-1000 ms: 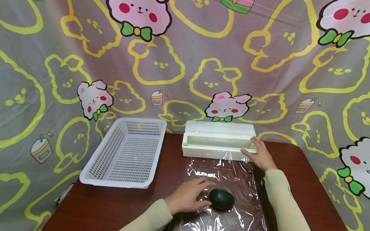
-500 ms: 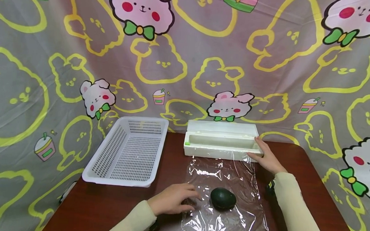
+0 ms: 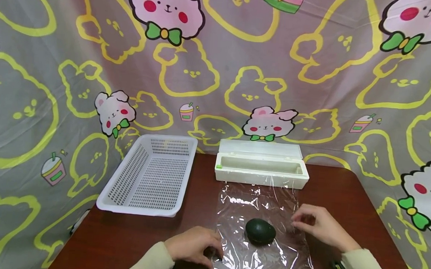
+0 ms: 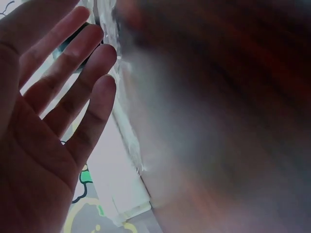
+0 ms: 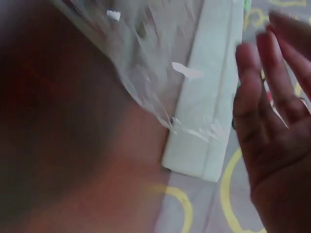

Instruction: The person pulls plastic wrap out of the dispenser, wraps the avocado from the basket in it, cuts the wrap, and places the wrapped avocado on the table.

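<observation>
A dark green, egg-shaped avocado (image 3: 260, 231) lies on a sheet of clear plastic wrap (image 3: 241, 209) spread over the table. The sheet runs out from the front of a white cling wrap dispenser (image 3: 262, 179), whose lid stands raised at the back. My left hand (image 3: 195, 245) is at the sheet's left edge, fingers loosely bent and the thumb apart from them. In the left wrist view its fingertips (image 4: 104, 87) overlap the film's edge. Right of the avocado, my right hand (image 3: 322, 226) hovers by the sheet's right edge, holding nothing.
A white perforated basket (image 3: 103, 205) stands at the left on the reddish-brown table (image 3: 344, 194). On the dispenser's left end sits a small green slider (image 3: 219, 166). A cartoon-patterned cloth (image 3: 219, 61) hangs behind and at both sides.
My right hand has left the dispenser's right end and come nearer, to the sheet's right edge. The left hand has drawn back from the avocado to the sheet's left edge.
</observation>
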### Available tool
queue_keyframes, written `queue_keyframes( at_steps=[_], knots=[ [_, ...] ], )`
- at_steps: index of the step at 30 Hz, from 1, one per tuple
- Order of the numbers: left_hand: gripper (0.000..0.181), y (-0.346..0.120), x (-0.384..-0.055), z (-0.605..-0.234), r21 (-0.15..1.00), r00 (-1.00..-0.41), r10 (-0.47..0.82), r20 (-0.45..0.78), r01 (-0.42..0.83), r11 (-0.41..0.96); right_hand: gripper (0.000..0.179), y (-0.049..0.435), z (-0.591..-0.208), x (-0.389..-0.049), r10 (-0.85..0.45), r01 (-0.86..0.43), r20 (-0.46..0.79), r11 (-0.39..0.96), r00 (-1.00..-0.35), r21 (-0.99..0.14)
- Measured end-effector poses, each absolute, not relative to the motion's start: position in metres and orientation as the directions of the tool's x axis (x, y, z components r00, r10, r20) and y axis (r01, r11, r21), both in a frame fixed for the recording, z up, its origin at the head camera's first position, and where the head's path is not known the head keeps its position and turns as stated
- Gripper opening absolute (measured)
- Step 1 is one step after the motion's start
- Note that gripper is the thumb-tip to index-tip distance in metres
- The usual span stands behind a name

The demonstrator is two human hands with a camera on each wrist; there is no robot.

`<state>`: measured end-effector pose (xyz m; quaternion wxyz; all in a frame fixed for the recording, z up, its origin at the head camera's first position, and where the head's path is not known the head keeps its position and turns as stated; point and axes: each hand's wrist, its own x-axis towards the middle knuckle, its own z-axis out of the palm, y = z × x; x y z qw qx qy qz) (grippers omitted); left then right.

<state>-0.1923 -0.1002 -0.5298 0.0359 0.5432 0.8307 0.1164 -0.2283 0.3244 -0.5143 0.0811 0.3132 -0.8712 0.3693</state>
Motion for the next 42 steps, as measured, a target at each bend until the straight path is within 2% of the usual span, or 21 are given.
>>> queue_keyframes(
  at_steps=[4, 7, 14, 18, 24, 33, 37, 42],
  knots=[
    [0.028, -0.101, -0.192, -0.533, 0.190, -0.411, 0.909, 0.065, 0.900, 0.393, 0.019, 0.326, -0.529, -0.199, -0.630, -0.650, 0.356, 0.325, -0.690, -0.686],
    [0.024, -0.102, -0.191, -0.535, 0.171, -0.417, 0.907, 0.052, 0.899, 0.403, 0.017, 0.330, -0.541, -0.182, -0.689, -0.614, 0.307, 0.252, -0.656, -0.748],
    [0.021, -0.101, -0.189, -0.538, 0.194, -0.418, 0.906, 0.067, 0.896, 0.399, 0.012, 0.339, -0.556, -0.156, -0.728, -0.357, 0.023, 0.309, -0.685, -0.881],
    [0.025, -0.101, -0.188, -0.539, 0.208, -0.416, 0.907, 0.070, 0.895, 0.395, 0.012, 0.339, -0.565, -0.153, -0.749, -0.403, 0.056, 0.291, -0.660, -0.867],
    [0.010, -0.101, -0.187, -0.540, 0.215, -0.406, 0.911, 0.073, 0.898, 0.384, 0.016, 0.336, -0.574, -0.154, -0.755, -0.578, 0.226, 0.236, -0.615, -0.781],
    [0.010, -0.100, -0.186, -0.540, 0.207, -0.413, 0.908, 0.076, 0.897, 0.391, 0.019, 0.336, -0.572, -0.153, -0.766, -0.634, 0.209, 0.310, -0.608, -0.708],
    [0.009, -0.101, -0.187, -0.535, 0.224, -0.425, 0.902, 0.076, 0.889, 0.400, 0.015, 0.336, -0.568, -0.153, -0.758, -0.584, 0.147, 0.348, -0.635, -0.733],
    [0.010, -0.101, -0.192, -0.530, 0.257, -0.463, 0.876, 0.131, 0.870, 0.421, 0.009, 0.337, -0.555, -0.156, -0.736, -0.422, 0.014, 0.373, -0.677, -0.826]
  ],
)
